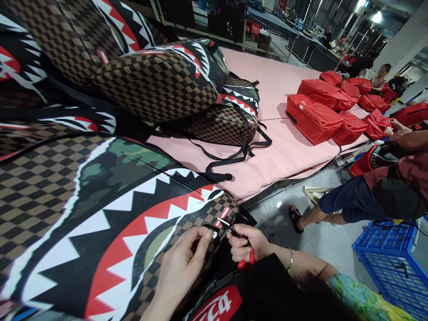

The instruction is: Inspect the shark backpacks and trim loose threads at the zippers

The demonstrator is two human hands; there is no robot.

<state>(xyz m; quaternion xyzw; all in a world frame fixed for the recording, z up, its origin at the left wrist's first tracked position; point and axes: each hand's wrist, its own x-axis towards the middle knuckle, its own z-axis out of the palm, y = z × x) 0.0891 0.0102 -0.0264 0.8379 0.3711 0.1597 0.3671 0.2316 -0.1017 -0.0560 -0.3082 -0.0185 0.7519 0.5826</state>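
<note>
A large backpack (53, 178) with brown-black checks, camouflage and a shark-mouth print lies before me. At its near right end my left hand (187, 256) is closed, thumb and finger pinching a small shiny metal piece (215, 234) that looks like a zipper pull. Beside it, my right hand (245, 244) wraps round a dark-handled tool (230, 227) with a thin silver tip. The tip points left, close to the metal piece; whether they touch I cannot tell. A red strap (251, 256) hangs from the right hand. Most of the tool's handle is hidden by my fingers.
More shark-print backpacks (160, 84) pile up on the pink-covered table (277, 156), straps trailing. Several red bags (314, 116) stand farther along it. At right, another person (394, 178) handles a red bag. A blue plastic crate (394, 263) sits on the floor.
</note>
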